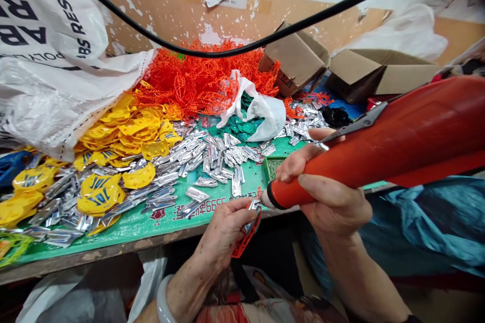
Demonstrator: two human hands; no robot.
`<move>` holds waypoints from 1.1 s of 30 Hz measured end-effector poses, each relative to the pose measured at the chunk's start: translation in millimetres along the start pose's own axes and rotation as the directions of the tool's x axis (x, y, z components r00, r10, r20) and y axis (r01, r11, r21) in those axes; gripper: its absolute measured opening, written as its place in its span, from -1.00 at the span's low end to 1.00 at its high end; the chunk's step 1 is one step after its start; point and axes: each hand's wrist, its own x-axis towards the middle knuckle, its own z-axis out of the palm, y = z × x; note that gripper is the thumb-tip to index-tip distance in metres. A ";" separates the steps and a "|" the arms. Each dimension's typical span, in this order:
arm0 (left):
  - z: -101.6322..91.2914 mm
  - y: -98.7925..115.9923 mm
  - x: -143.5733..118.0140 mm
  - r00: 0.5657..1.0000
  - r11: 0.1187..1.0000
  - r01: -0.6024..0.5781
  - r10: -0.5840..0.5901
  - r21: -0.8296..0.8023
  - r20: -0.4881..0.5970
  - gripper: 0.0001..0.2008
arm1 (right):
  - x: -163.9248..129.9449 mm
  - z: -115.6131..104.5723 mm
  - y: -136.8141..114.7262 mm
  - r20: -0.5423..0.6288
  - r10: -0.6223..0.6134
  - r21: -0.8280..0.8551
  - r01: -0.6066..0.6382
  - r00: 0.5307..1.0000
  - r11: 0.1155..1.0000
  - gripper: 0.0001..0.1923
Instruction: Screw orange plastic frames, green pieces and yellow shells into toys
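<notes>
The right hand (326,197) is in the middle of the frame. Its grip is wrapped tight around a big orange tool (379,146) that looks like a hot iron or welder. The tool's dark tip (270,197) points left and sits just beside a small part. The left hand (227,227), lower and a bit to the left, pinches that small part: a shiny silver piece (252,208) pressed onto an orange plastic frame (246,239). Its grip is closed on both.

To do this well, I think the left hand should keep the two bits flat together and very steady, with fingers back from the tip. The tip should touch only the joining spot, not slide around.

The green surface (151,219) fills the left and middle of the frame. On it lie many more silver pieces (212,156), with yellow plastic pieces (125,131) at the left. A heap of orange frames (197,81) sits at the upper middle, beside a white bag (265,111). A large white sack (49,60) is at the upper left. Cardboard boxes (364,73) stand at the upper right, and a black cable (227,53) hangs across the top.
</notes>
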 end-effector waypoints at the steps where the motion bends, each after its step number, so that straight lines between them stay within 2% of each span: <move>1: -2.0 0.5 0.3 1.000 1.000 -0.005 0.005 0.012 0.015 -0.80 | 1.3 -0.2 -1.8 0.011 0.003 0.008 -0.003 1.000 1.000 -0.53; 4: -8.6 2.7 0.6 0.998 0.998 -0.039 0.037 0.048 0.050 -0.80 | 15.1 -6.1 -7.3 -0.004 -0.045 0.009 0.045 0.999 0.999 -0.55; 8: -15.9 3.6 1.7 0.997 0.997 -0.068 0.067 0.021 0.027 -0.73 | 54.6 -30.9 0.6 -0.179 -0.225 -0.131 0.203 0.958 0.970 -0.65; 10: -17.5 2.6 3.0 0.997 0.997 -0.076 0.076 -0.007 -0.004 -0.71 | 74.0 -47.9 13.9 -0.254 -0.248 -0.205 0.199 0.935 0.958 -0.69; 13: -16.8 0.9 4.8 0.996 0.996 -0.084 0.084 -0.004 -0.004 -0.70 | 90.1 -69.9 38.3 -0.311 -0.218 -0.256 0.140 0.925 0.957 -0.78; 19: -11.7 0.9 6.0 0.995 0.994 -0.102 0.102 0.050 0.003 -0.71 | 89.5 -86.0 67.6 -0.317 -0.181 -0.313 0.077 0.931 0.946 -0.88; 23: -11.0 1.0 7.4 0.994 0.992 -0.101 0.104 0.070 -0.028 -0.70 | 91.6 -87.3 72.8 -0.318 -0.180 -0.306 0.079 0.931 0.949 -0.88; 33: -9.5 2.0 10.8 0.993 0.984 -0.114 0.118 0.139 -0.020 -0.73 | 92.5 -87.2 80.0 -0.319 -0.163 -0.294 0.066 0.934 0.954 -0.82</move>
